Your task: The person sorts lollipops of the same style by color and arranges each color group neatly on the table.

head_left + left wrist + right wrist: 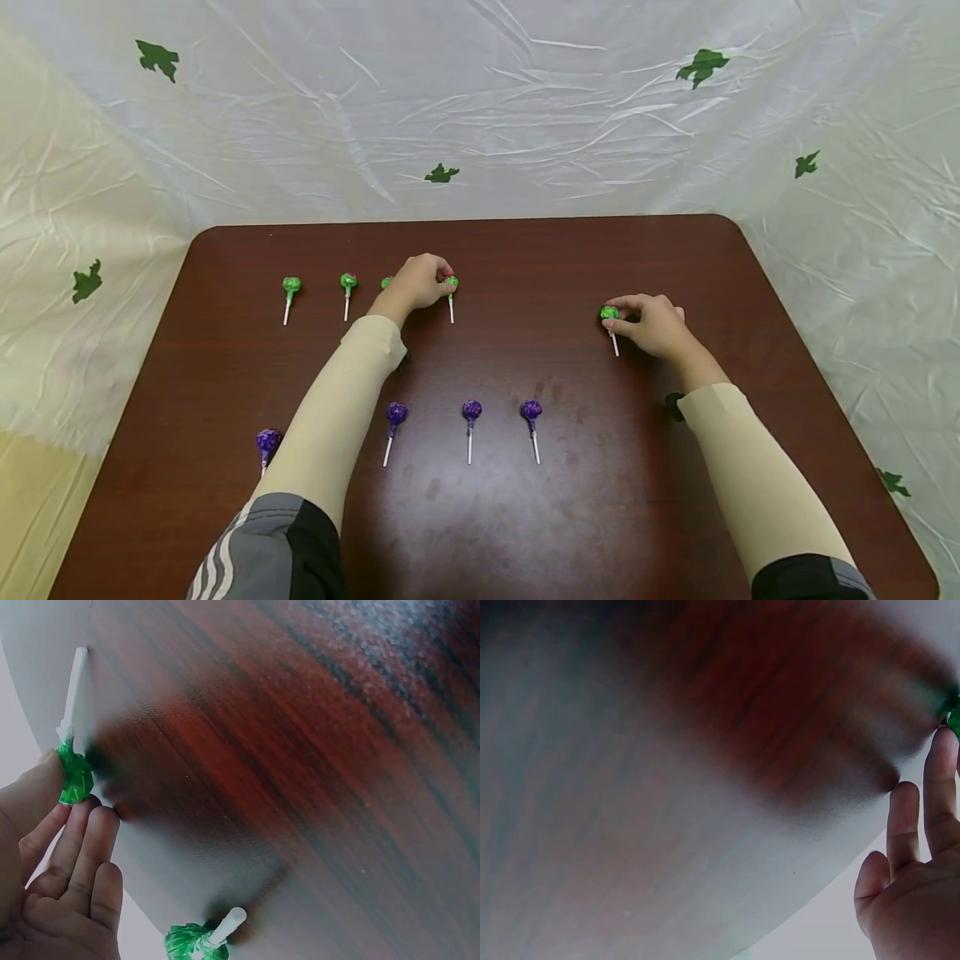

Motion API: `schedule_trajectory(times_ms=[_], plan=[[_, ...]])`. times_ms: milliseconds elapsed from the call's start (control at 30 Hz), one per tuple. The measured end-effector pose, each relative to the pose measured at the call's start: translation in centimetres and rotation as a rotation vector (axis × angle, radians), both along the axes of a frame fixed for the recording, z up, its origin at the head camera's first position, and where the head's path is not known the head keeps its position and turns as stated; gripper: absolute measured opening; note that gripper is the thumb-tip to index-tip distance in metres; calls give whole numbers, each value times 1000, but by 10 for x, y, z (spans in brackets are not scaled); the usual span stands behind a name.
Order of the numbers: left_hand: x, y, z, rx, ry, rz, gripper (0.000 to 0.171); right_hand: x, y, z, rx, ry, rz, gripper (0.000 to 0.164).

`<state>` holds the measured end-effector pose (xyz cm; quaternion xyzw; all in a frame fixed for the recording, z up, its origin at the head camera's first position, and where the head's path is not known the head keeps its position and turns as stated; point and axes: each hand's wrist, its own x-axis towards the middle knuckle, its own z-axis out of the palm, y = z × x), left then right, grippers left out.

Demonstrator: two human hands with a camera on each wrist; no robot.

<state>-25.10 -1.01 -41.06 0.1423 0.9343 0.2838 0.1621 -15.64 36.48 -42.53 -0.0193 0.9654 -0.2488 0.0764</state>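
At the back of the table, my left hand [417,286] pinches a green-wrapped lollipop [452,283] by its head, the white stick pointing toward me. In the left wrist view, thumb and fingers meet on that green wrapper [75,778], and another green lollipop [196,941] lies nearby. Farther right, my right hand [654,325] holds a second green lollipop [610,313] between thumb and fingers; the right wrist view catches only a sliver of its wrapper. Left of the left hand lie two green lollipops [292,285] [348,281], with a third [386,282] partly hidden behind the hand.
Several purple lollipops lie in a nearer row, among them one in the middle [472,410] and one on the right [531,410]. Another purple one [267,440] is partly covered by the left sleeve. The brown table [600,517] meets white sheeting behind and beside it.
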Motion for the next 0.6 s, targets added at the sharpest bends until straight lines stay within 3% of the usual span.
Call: schedule_trajectory(times_ms=[600], plan=[[1,0,-1,-1,-4,-2,35,-1,1,-2,-9,-4,1,40]])
